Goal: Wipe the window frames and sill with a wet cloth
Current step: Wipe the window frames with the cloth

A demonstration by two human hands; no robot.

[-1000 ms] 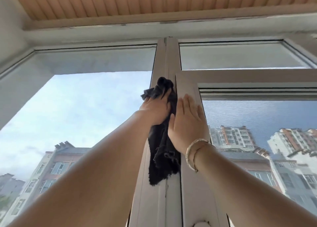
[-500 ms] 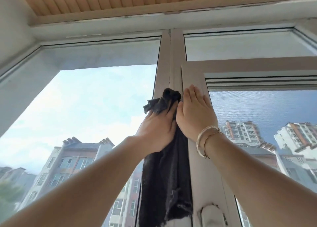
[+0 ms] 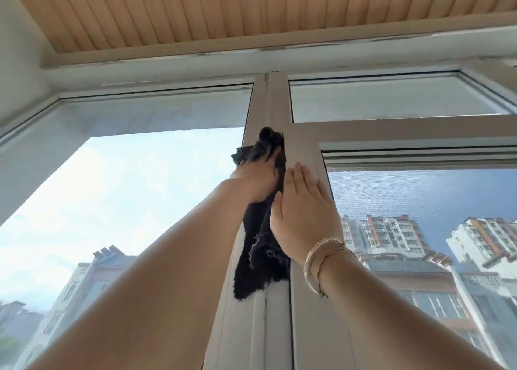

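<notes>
A person's left hand presses a dark, frayed cloth against the white vertical window frame post, fingers curled into the fabric's bunched top while the rest hangs below the wrist. The right hand, wearing a gold bangle, lies flat with straight fingers on the adjoining white sash frame, just beside the cloth.

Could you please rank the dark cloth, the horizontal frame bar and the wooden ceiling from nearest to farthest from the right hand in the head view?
From the right hand:
1. Dark cloth, touching its left edge.
2. Horizontal frame bar, above right.
3. Wooden ceiling, far above.
</notes>
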